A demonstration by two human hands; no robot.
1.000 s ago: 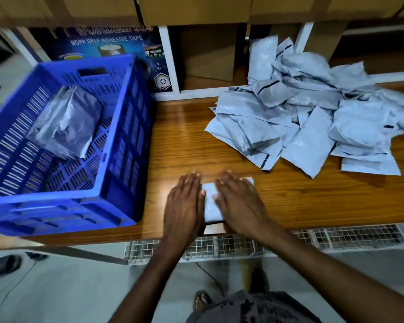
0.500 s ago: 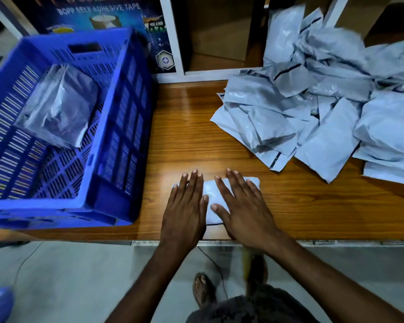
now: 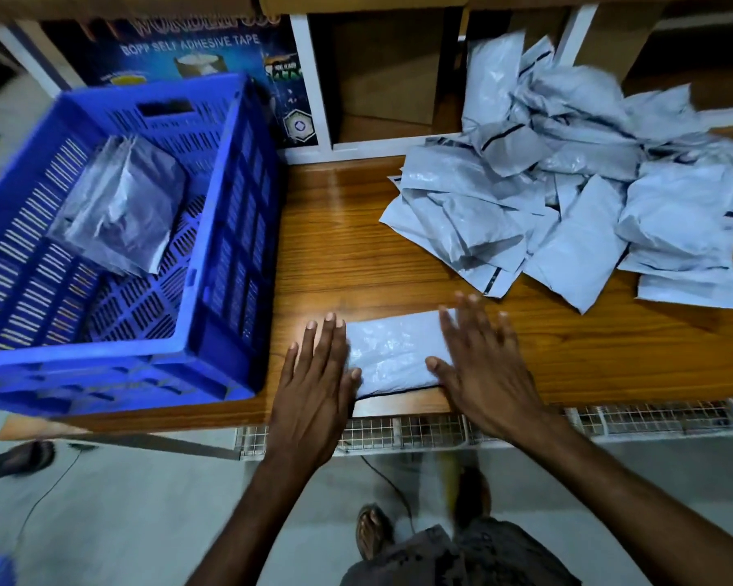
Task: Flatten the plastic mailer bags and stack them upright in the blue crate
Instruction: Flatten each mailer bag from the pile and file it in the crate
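A pale grey mailer bag [image 3: 392, 353] lies flat near the front edge of the wooden table [image 3: 348, 247]. My left hand [image 3: 316, 384] presses on its left end with straight fingers. My right hand [image 3: 481, 365] lies flat on its right end, fingers spread. The blue crate [image 3: 225, 230] stands at the table's left side. Inside it, a few grey mailers [image 3: 119, 213] lean against the left wall. A loose heap of crumpled mailers [image 3: 568, 192] covers the table's right rear.
White shelving with cardboard boxes [image 3: 390, 74] and an adhesive tape carton [image 3: 195, 48] stands behind the table. A wire mesh rack [image 3: 432, 429] runs under the table's front edge. A sandal [image 3: 15, 458] and a cable lie on the floor at left.
My hands have slid apart along the mailer, the left one leftward and the right one rightward, baring its middle. The camera view has shifted slightly.
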